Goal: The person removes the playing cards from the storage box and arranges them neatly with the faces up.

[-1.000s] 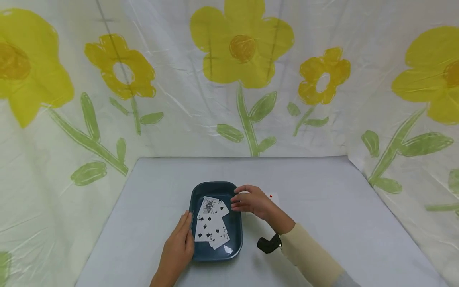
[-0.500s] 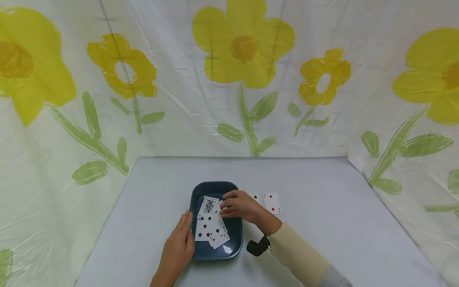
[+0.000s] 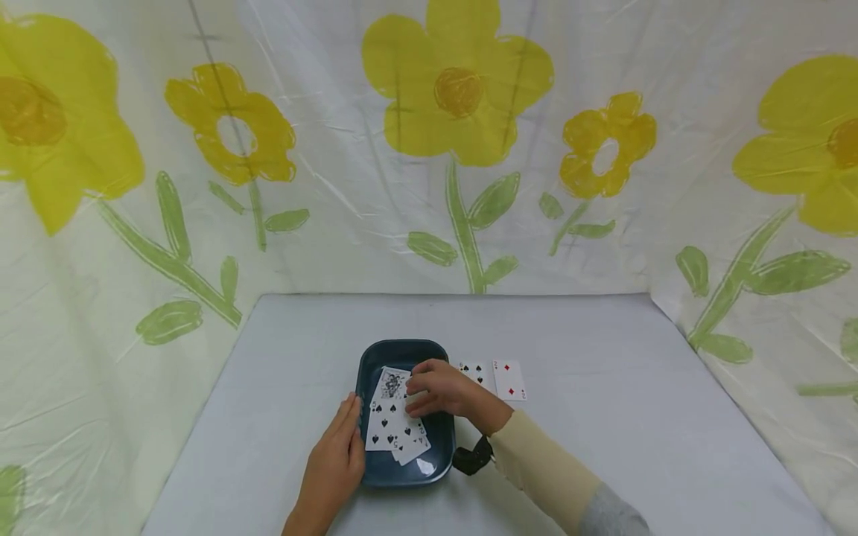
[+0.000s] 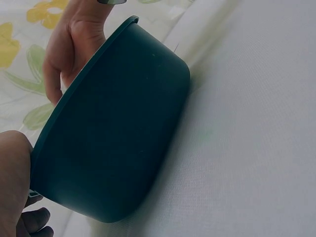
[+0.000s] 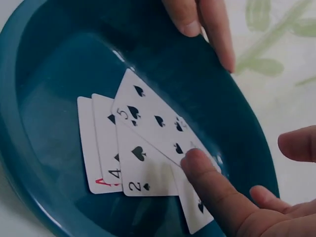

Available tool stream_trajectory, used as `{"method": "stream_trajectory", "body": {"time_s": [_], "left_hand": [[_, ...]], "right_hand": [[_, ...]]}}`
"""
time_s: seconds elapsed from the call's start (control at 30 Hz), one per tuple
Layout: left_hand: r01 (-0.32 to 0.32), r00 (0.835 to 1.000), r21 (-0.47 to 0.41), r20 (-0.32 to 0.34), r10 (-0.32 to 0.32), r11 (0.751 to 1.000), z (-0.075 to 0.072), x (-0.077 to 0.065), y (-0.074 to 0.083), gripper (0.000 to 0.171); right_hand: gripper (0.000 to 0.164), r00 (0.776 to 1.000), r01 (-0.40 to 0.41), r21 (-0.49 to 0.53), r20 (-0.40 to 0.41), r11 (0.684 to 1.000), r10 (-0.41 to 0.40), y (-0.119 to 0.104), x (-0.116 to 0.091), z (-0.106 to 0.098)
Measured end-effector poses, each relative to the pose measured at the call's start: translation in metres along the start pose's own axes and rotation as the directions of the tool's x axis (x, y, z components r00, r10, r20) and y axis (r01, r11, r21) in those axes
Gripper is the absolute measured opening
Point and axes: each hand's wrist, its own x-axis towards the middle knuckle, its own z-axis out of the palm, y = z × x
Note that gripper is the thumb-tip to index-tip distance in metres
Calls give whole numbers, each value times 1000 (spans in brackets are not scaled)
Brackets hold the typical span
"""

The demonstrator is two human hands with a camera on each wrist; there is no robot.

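Note:
A deep teal tray (image 3: 439, 454) stands on the table with several overlapping playing cards inside. Among these are the five of spades (image 5: 159, 121), two of spades (image 5: 143, 170) and a picture card (image 3: 392, 384). Along the tray's left side lies my left hand (image 3: 335, 458), its fingers straight against the rim; in the left wrist view it is at the lower left edge. My right hand (image 3: 442, 388) reaches over the right rim, fingers loosely extended above the cards. Its forefinger (image 5: 202, 173) overlaps the five of spades; whether it touches the card is hard to tell.
Beyond the right forearm, the two of diamonds (image 3: 510, 380) lies face up on the white-covered table (image 3: 603, 417). Beside it is a spade card (image 3: 474, 371), partly covered by my right hand. A white curtain (image 3: 348, 238) painted with yellow flowers surrounds the table.
My right hand has moved left and slightly down from the tray's right rim to above the cards, uncovering the two cards on the table. My left hand stays at the tray's side.

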Motion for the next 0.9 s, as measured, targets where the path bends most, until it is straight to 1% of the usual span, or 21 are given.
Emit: {"method": "stream_trajectory", "body": {"time_s": [0.13, 0.3, 0.47, 0.57, 0.7, 0.9], "left_hand": [[9, 1000, -7, 8, -9, 1000, 0, 1, 1, 50], [19, 1000, -9, 14, -19, 1000, -1, 1, 2, 50], [32, 999, -11, 24, -32, 999, 0, 0, 2, 50], [37, 999, -6, 28, -37, 999, 0, 0, 2, 50], [39, 999, -3, 31, -39, 999, -1, 0, 2, 51], [39, 999, -2, 33, -39, 999, -2, 0, 3, 51]], "right_hand": [[50, 999, -32, -41, -1, 999, 32, 3, 1, 5], [50, 997, -72, -89, 18, 993, 74, 7, 1, 12], [53, 995, -102, -74, 10, 992, 103, 10, 2, 17], [54, 994, -104, -59, 8, 993, 105, 11, 2, 18], [51, 995, -104, -49, 7, 993, 104, 14, 4, 20], [47, 996, -88, -54, 6, 995, 89, 16, 2, 23]]}}
